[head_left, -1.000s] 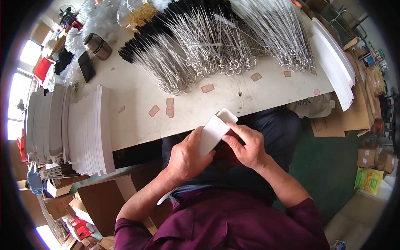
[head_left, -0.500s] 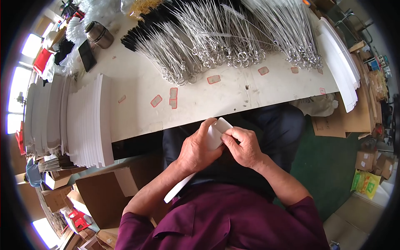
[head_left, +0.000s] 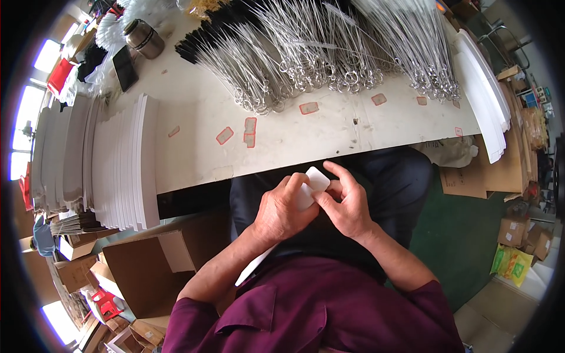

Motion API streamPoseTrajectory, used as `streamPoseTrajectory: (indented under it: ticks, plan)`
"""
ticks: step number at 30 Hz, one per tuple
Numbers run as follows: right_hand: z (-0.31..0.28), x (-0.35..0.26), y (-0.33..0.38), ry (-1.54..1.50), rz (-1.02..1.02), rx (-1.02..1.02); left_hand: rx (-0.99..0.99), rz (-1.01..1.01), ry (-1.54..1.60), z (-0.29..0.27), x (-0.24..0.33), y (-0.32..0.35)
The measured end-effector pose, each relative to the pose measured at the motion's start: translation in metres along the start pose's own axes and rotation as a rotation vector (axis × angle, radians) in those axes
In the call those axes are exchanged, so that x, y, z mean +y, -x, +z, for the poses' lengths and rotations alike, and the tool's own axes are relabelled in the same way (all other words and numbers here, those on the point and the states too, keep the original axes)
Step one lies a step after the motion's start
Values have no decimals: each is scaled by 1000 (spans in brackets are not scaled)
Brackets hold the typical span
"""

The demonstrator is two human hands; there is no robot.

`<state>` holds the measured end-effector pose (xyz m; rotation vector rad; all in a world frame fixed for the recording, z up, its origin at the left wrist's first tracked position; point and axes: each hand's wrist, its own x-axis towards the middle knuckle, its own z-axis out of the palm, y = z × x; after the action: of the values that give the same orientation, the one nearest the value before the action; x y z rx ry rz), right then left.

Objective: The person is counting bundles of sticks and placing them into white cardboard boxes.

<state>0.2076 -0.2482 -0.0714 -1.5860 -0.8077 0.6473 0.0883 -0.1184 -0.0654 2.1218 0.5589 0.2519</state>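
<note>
A long, narrow white cardboard box [head_left: 253, 266] lies slanting in front of my body, its lower end passing under my left forearm. My left hand [head_left: 283, 212] is closed around its upper end, fingers over the top. At that end a small rounded white flap [head_left: 318, 179] stands out. My right hand [head_left: 348, 206] has its thumb against the flap's base and the other fingers curled beside it, while the index finger points up and away. The inside of the box is hidden by my hands.
Thin wire brushes [head_left: 329, 65] with ring ends and black bristles lie heaped on the white table [head_left: 194, 147]. Flat white boxes [head_left: 126, 165] stand stacked left; more white strips [head_left: 482, 97] lie right. A metal flask [head_left: 143, 39] and dark phone [head_left: 124, 68] sit far left. An open carton [head_left: 144, 276] stands below.
My right index finger has lifted off the flap and stretched upward. The flap has tilted a little, and my left hand keeps its grip on the box. The view has shifted slightly.
</note>
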Motion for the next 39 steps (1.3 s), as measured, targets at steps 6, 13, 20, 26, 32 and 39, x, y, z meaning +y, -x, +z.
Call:
streamPoseTrajectory:
  ticks: [6,13,20,26,32,39]
  plan:
    - [2,-3,-1,440,-371,15,60,-62,47,11,-2,4]
    - [0,-8,-2,269,-52,-43,94,-95,-21,17,0,9]
    - [9,-5,-7,23,213,-42,91,-137,-96,19,5,11]
    - [-6,12,-6,-262,445,-95,34,-110,-150,21,-3,19]
    - [-10,3,-10,-255,511,-81,30,-83,-155,21,-1,19]
    - [7,10,-2,78,78,51,91,-28,-112,21,-9,19]
